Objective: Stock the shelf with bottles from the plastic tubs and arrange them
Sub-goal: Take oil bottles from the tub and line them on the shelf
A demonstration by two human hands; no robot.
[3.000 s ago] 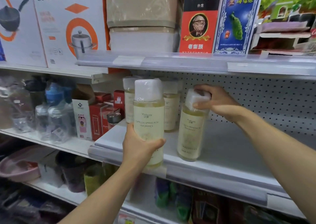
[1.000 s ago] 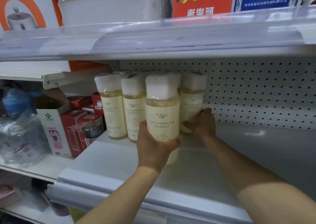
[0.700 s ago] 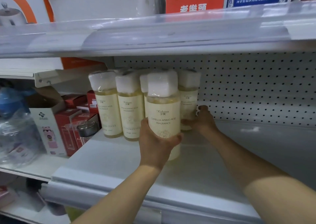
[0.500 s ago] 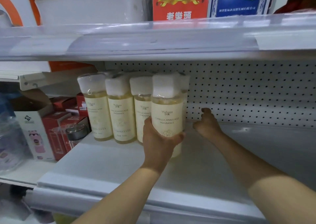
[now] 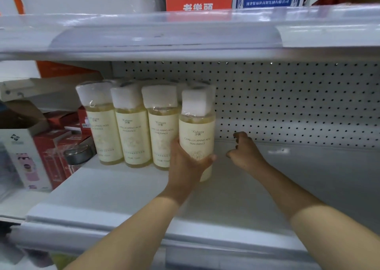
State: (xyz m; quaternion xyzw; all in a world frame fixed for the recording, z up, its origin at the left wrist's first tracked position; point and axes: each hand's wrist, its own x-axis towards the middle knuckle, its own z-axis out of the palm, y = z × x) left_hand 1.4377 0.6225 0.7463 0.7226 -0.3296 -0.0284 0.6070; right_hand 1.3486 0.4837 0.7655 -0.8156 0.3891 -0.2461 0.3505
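White shelf with standing bottles

I log four bottles on the white shelf, centre-left of the frame. All have pale yellow liquid, cream labels and white caps under clear wrap. Three stand upright in a touching row: left bottle, second bottle, third bottle. The front bottle stands upright just right of the row, gripped low down. More caps show behind, blurred.

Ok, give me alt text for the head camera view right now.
A left hand grips a pale yellow bottle on a white shelf, beside a row of three matching bottles. The right hand, loosely curled, holds nothing near the pegboard back.
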